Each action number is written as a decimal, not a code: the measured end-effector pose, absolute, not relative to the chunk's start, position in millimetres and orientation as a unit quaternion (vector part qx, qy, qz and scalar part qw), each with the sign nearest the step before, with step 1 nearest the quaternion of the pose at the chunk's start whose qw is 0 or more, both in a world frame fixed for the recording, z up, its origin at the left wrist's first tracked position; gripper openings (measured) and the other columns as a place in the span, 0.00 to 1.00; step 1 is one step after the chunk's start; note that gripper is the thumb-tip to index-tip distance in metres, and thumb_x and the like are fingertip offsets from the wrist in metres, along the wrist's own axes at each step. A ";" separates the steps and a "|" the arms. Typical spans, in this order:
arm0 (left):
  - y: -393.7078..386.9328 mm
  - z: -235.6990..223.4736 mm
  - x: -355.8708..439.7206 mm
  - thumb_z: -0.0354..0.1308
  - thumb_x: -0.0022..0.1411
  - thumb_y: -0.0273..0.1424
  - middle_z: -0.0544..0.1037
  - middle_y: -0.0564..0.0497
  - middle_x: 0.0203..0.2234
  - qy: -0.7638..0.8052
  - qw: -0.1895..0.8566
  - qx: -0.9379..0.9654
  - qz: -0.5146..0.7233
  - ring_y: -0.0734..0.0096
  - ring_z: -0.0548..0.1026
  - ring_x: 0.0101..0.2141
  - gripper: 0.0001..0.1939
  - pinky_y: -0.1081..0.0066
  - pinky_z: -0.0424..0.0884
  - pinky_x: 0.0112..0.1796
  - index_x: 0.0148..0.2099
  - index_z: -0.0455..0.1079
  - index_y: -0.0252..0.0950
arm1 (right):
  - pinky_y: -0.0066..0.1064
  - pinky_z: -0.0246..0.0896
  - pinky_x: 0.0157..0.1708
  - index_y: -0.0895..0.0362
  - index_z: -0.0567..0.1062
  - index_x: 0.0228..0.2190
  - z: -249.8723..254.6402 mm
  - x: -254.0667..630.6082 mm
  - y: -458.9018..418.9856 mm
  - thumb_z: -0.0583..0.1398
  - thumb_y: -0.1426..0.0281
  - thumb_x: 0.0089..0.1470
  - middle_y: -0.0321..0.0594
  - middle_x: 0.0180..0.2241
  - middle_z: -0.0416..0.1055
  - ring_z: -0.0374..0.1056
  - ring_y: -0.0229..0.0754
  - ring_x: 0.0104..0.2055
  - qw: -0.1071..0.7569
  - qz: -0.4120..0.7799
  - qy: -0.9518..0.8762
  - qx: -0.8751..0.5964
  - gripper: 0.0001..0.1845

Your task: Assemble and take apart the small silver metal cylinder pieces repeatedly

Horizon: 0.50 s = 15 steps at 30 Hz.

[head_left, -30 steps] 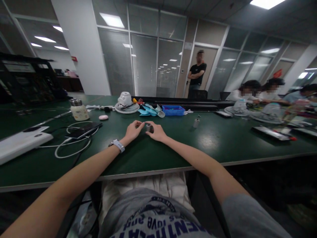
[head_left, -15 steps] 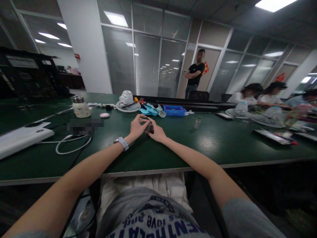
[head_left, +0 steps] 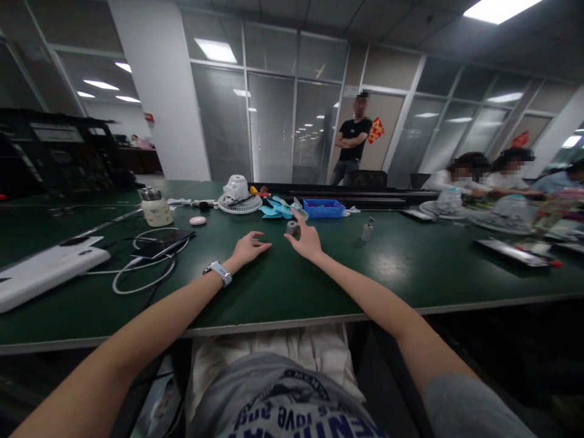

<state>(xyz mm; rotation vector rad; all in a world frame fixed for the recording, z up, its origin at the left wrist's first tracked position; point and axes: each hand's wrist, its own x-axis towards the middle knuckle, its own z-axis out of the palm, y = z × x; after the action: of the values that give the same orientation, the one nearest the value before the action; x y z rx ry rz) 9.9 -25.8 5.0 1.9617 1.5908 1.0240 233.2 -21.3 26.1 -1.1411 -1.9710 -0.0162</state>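
Note:
My right hand [head_left: 309, 241] holds a small grey metal cylinder [head_left: 292, 228] between thumb and fingers, low over the green table. Its index finger stretches up and away from the cylinder, whose round top faces up with a dark spot in the middle. Whether the cylinder touches the table I cannot tell. To the left, my left hand [head_left: 249, 248] is apart from it, fingers spread and nothing in them, wearing a watch [head_left: 221, 272] at the wrist. A second small metal cylinder [head_left: 367, 232], with a thin pin-like piece at its top, stands to the right of my right hand.
Behind my hands lie light-blue fan blades [head_left: 276, 208], a white fan housing [head_left: 238, 196] and a blue basket [head_left: 323, 208]. At left are a flask [head_left: 156, 207], a pink oval item [head_left: 198, 221], cables and a white device [head_left: 55, 271]. A person [head_left: 353, 137] stands beyond the table; others sit at right.
My hands have come apart. The left has drawn back leftward with fingers opened, while the right has shifted slightly right with the cylinder and raised its index finger. The view has tilted slightly.

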 end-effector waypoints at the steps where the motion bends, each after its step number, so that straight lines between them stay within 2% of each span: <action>1: -26.2 5.9 10.6 0.63 0.53 0.45 0.82 0.44 0.37 0.576 0.210 0.699 0.369 0.59 0.77 0.46 0.29 0.64 0.68 0.48 0.53 0.66 0.35 | 0.43 0.57 0.51 0.49 0.49 0.65 34.9 249.4 -17.9 0.59 0.65 0.56 0.44 0.51 0.70 0.69 0.48 0.46 0.437 -0.039 -0.760 -0.479 0.40; 4: -25.4 6.3 11.1 0.62 0.53 0.46 0.82 0.43 0.38 0.588 0.217 0.683 0.375 0.59 0.77 0.46 0.30 0.64 0.68 0.47 0.54 0.65 0.35 | 0.42 0.53 0.52 0.52 0.49 0.65 58.5 314.9 -8.2 0.56 0.66 0.58 0.49 0.53 0.67 0.66 0.49 0.49 0.469 -0.149 -0.642 -0.588 0.38; 7: -22.4 4.0 10.4 0.62 0.54 0.45 0.82 0.45 0.37 0.588 0.220 0.678 0.384 0.60 0.78 0.45 0.28 0.65 0.69 0.46 0.53 0.65 0.36 | 0.43 0.51 0.51 0.55 0.47 0.65 63.4 383.8 -2.1 0.54 0.68 0.59 0.53 0.51 0.67 0.65 0.50 0.51 0.455 -0.213 -0.494 -0.710 0.37; 11: -19.6 2.7 10.8 0.59 0.57 0.45 0.83 0.47 0.35 0.585 0.225 0.675 0.389 0.62 0.79 0.43 0.23 0.65 0.69 0.45 0.50 0.66 0.38 | 0.44 0.51 0.49 0.54 0.49 0.64 39.0 438.9 0.2 0.56 0.70 0.56 0.53 0.48 0.69 0.67 0.51 0.49 0.409 -0.191 -0.358 -0.817 0.38; 15: -21.4 6.4 13.5 0.54 0.61 0.43 0.83 0.47 0.34 0.598 0.212 0.670 0.385 0.61 0.79 0.41 0.18 0.64 0.68 0.45 0.48 0.66 0.38 | 0.48 0.49 0.53 0.53 0.52 0.63 15.1 451.7 2.8 0.59 0.71 0.53 0.54 0.49 0.69 0.68 0.53 0.50 0.351 -0.106 -0.319 -0.874 0.39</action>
<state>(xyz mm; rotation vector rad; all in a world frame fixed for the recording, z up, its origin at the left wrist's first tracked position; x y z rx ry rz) 13.5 -21.4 6.4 1.8618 1.6607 1.0679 451.7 2.8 15.1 -2.2632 -0.8268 -0.2735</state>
